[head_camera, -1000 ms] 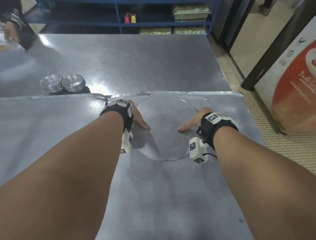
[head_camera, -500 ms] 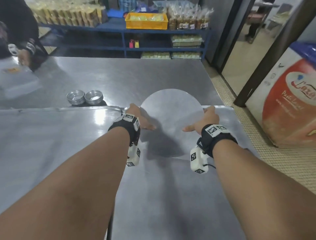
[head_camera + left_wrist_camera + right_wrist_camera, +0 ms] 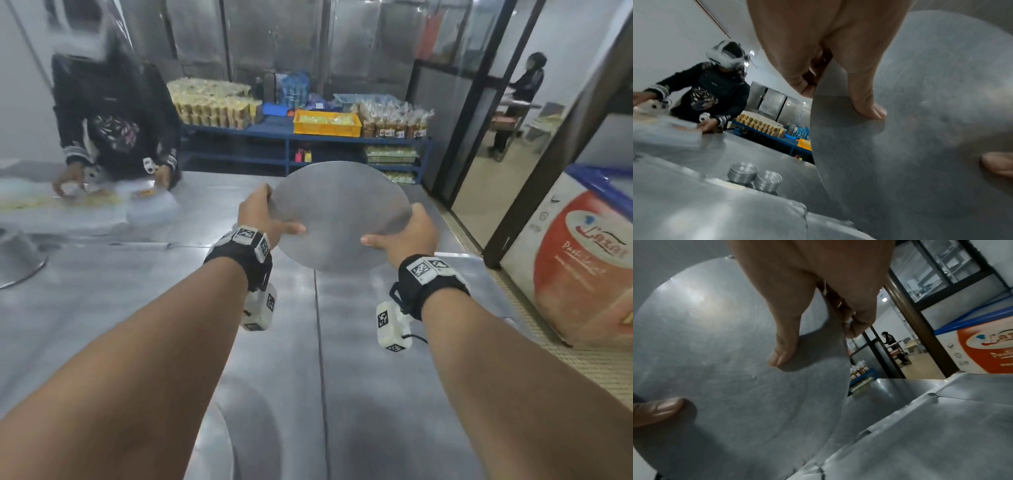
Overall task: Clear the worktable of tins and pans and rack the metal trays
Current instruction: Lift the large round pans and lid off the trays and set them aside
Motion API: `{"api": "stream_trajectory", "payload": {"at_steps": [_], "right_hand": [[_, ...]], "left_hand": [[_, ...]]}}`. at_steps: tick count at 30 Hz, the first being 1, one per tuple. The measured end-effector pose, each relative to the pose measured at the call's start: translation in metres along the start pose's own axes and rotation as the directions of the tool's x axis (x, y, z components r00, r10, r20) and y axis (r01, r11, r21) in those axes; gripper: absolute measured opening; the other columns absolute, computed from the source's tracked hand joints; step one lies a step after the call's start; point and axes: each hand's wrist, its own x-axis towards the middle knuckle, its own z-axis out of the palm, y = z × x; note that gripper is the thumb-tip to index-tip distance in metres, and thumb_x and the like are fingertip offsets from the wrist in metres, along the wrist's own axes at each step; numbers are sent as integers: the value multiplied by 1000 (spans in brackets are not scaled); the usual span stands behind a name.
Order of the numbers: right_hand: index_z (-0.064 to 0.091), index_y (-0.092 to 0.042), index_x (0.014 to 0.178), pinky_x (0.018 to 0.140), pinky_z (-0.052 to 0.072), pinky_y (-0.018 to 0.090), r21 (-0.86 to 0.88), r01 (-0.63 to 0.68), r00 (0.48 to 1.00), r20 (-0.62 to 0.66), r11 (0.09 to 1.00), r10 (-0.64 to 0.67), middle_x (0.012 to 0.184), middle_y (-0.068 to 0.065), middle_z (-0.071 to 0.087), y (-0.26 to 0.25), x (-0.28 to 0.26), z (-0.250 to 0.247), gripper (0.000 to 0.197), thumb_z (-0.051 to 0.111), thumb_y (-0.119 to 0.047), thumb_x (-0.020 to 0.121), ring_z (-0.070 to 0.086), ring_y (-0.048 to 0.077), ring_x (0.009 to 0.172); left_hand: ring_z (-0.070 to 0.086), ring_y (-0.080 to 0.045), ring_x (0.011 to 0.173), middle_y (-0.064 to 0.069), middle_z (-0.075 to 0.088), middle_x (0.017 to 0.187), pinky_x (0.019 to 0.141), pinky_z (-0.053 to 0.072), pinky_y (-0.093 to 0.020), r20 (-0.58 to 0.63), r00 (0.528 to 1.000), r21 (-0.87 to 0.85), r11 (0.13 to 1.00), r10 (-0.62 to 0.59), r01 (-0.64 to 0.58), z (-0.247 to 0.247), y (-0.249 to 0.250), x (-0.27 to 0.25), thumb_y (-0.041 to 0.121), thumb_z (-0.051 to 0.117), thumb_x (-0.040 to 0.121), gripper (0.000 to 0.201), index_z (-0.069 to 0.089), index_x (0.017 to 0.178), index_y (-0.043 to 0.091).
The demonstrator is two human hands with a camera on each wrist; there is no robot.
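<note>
A: The round metal tray (image 3: 337, 219) was up off the worktable (image 3: 342, 377), tilted between both hands.

B: Left hand (image 3: 262, 214) and right hand (image 3: 409, 233) each pinched an opposite rim, thumb on the near face, fingers curled behind.

A: Best kept level and clear of the stacked tins (image 3: 754, 176), I reckoned, with an even grip

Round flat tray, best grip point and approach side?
Take the round tray by its thin rim at opposite left and right edges, thumb on the near face, fingers behind. It is flat with no handles or lip, so the edge is probably the only purchase, as the left hand and right hand show.
</note>
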Motion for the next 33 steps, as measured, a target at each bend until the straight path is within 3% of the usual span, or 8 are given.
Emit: {"api": "stream_trajectory", "payload": {"at_steps": [4, 8, 11, 16, 20, 24, 28, 33], "right_hand": [[56, -12, 92, 80, 53, 39, 54, 121, 993, -7, 991, -121, 98, 4, 66, -51, -47, 11, 70, 99, -36, 42, 62, 24, 93], [55, -13, 93, 86, 52, 45, 74, 192, 981, 20, 979, -194, 102, 4, 65, -88, -97, 24, 73, 99, -40, 41, 59, 27, 102], [54, -13, 96, 86, 52, 43, 72, 243, 967, 63, 967, -248, 104, 3, 66, -104, -134, 36, 76, 99, -40, 42, 60, 26, 101], [53, -11, 106, 84, 46, 31, 95, 288, 929, 213, 953, -302, 108, 4, 66, -118, -193, 51, 69, 97, -30, 56, 60, 22, 99], [53, -11, 117, 87, 43, 29, 146, 231, 894, 358, 962, -269, 113, 2, 64, -112, -223, 58, 67, 92, -30, 65, 59, 19, 105], [51, -15, 122, 98, 48, 37, 182, 132, 852, 482, 974, -205, 118, 1, 64, -97, -244, 69, 71, 91, -33, 67, 62, 17, 109], [53, -26, 121, 99, 52, 47, 204, 35, 773, 615, 978, -155, 113, -5, 72, -75, -257, 86, 81, 89, -48, 53, 69, 16, 105], [47, -25, 109, 94, 54, 50, 166, 9, 725, 678, 986, -120, 111, 3, 69, -66, -280, 90, 45, 81, -25, 80, 68, 21, 103]], "left_hand": [[57, -18, 83, 2, 63, 95, 43, 40, -10, -86, 992, -48, 994, 94, -98, -78, -10, -32, 18, 96, 56, 62, 57, 103, 5], [56, -20, 83, 13, 54, 83, 71, 51, -31, -154, 978, -51, 987, 141, -151, -142, -31, -69, 18, 99, 50, 64, 61, 100, 5], [63, -24, 95, 7, 62, 95, 87, 54, -41, -143, 981, -54, 988, 134, -143, -178, -52, -95, 21, 99, 49, 59, 55, 87, 32], [64, -14, 98, 6, 69, 111, 81, 53, -20, -55, 994, -56, 994, 91, -94, -219, -92, -133, 13, 95, 57, 72, 62, 121, 14], [65, -12, 112, 10, 70, 119, 100, 51, -41, 185, 980, -5, 997, 71, -71, -248, -119, -151, 36, 92, 61, 73, 59, 125, 25], [62, -13, 116, 7, 66, 124, 100, 48, -35, 251, 968, 34, 999, 22, -31, -259, -134, -176, 32, 84, 78, 62, 54, 130, 18], [52, -12, 111, 9, 51, 120, 93, 39, -27, 249, 967, 154, 988, -47, 8, -259, -153, -198, 28, 83, 80, 69, 46, 135, 9], [55, -16, 109, 5, 56, 120, 89, 43, -30, 271, 957, 209, 977, -103, 46, -253, -176, -215, 28, 86, 75, 72, 44, 131, 14]]}}
